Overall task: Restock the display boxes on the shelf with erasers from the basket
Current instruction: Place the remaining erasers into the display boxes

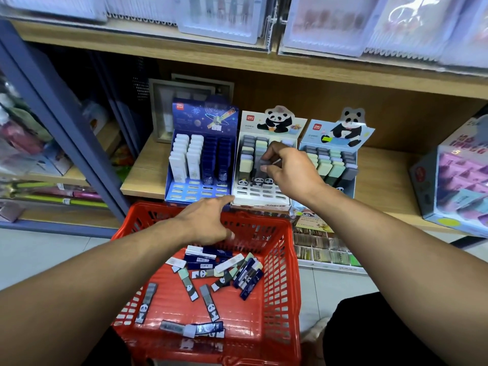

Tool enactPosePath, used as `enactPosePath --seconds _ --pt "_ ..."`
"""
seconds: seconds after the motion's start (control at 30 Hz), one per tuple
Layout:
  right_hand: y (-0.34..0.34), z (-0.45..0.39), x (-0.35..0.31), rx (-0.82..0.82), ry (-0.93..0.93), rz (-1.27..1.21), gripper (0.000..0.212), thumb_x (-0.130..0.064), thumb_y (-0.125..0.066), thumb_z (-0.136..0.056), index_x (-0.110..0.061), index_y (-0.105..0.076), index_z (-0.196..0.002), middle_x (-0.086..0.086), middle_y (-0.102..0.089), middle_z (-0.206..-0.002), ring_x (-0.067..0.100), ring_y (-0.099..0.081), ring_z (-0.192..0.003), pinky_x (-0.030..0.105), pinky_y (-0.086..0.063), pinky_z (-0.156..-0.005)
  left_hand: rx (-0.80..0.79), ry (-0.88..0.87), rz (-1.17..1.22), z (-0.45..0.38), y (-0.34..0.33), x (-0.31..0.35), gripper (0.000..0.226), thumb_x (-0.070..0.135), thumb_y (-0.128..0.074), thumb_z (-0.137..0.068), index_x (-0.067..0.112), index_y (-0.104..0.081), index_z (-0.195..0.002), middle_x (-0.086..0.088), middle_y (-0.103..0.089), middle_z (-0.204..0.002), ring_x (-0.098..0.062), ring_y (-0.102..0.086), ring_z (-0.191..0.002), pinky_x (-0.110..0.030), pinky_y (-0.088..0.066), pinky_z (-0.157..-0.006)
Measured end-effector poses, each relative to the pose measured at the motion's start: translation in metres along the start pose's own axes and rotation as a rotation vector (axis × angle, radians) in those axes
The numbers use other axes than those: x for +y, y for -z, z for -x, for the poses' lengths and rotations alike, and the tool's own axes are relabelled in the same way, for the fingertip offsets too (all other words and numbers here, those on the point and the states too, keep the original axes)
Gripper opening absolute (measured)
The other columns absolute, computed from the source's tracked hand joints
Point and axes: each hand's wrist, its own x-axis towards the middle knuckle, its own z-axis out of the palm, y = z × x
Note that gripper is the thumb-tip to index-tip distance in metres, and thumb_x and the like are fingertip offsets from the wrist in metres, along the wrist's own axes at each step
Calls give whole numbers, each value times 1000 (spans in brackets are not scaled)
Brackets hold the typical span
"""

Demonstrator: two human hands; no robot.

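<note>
Over the white panda box (260,191), right hand (291,171) pinches a grey eraser (264,165); left hand (208,220) hangs loosely open, empty.

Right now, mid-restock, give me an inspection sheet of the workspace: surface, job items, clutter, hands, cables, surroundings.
Surface: wooden shelf board carries three cardboard display boxes side by side.
Job's things: blue space-themed box, front slots empty; white panda box, front slots empty; light-blue panda box looks fuller; red plastic basket holds scattered loose erasers.
Clutter: pink-and-blue carton at the shelf's right.
Grippers: left hand over the basket's far rim, holding nothing; right hand pinches a grey eraser at the white panda box.
Cables: nothing seen.
Surroundings: packaged notebooks above; tiled floor.
</note>
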Motion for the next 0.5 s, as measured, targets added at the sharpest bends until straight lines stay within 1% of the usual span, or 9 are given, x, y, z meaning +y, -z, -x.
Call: enactPosePath --seconds 0.07,0.1,0.13,0.2,0.27,0.3,0.33,0.4,0.5 --pt "-1 -1 0 13 -8 -18 9 -10 -63 -96 -19 -60 -96 -5 -67 -90 6 -62 -77 8 -39 -52 -3 -4 -11 0 -1 1 98 40 -81 -81 33 -20 -158 -9 -68 -105 -15 -65 -67 -35 -60 -74" --pt "-2 -2 1 17 -8 -15 9 -10 -63 -96 -18 -60 -97 -4 -67 -91 4 -61 -77 6 -38 -51 -9 -9 -17 0 -1 2 98 40 -81 -82 32 -20 -158 -11 -68 -111 -17 -66 -71 -32 -58 -73" --pt "-3 -2 1 16 -8 -10 9 -9 -63 -96 -17 -60 -97 -3 -68 -91 3 -61 -76 7 -39 -51 -18 -13 -25 0 0 3 97 39 -80 -83 31 -21 -159 -13 -64 -125 -21 -68 -83 -29 -54 -74" --pt "-6 -2 2 -2 -10 0 8 -8 -62 -97 -16 -61 -97 0 -68 -93 4 -60 -76 10 -41 -54 -30 -30 -57 0 -1 3 95 40 -79 -84 31 -21 -159 -5 -40 -158 -29 -63 -116 -27 -50 -83" --pt "-9 -2 3 -12 -17 11 9 -8 -62 -96 -17 -62 -97 1 -69 -94 13 -64 -82 20 -48 -63 -36 -52 -98 -1 -1 2 92 42 -78 -84 33 -24 -158 9 -12 -168 -25 -51 -133 -28 -46 -98" --pt "-10 0 4 0 -18 22 11 -7 -61 -96 -18 -65 -98 0 -70 -96 15 -66 -87 25 -51 -68 -40 -61 -105 -1 -1 1 91 42 -78 -84 33 -26 -158 12 -6 -168 -22 -49 -135 -28 -45 -100" --pt "-11 0 4 29 -14 66 17 -7 -59 -96 -20 -69 -102 -1 -72 -99 15 -68 -92 27 -54 -75 -47 -68 -105 -1 -2 1 91 42 -78 -83 34 -26 -158 12 -4 -168 -20 -49 -135 -27 -45 -99" --pt "-11 0 4 94 10 302 35 -7 -52 -96 -27 -71 -118 -4 -74 -111 17 -69 -99 31 -56 -84 -52 -78 -108 -2 -3 0 92 39 -79 -83 34 -25 -158 12 -3 -168 -20 -46 -138 -28 -44 -101" --pt "-12 -1 2 57 7 579 59 -1 -46 -91 -37 -61 -135 1 -74 -111 26 -68 -96 33 -51 -69 -59 -78 -109 -1 -2 -2 92 37 -80 -83 34 -25 -158 11 -3 -168 -21 -34 -147 -32 -37 -111"
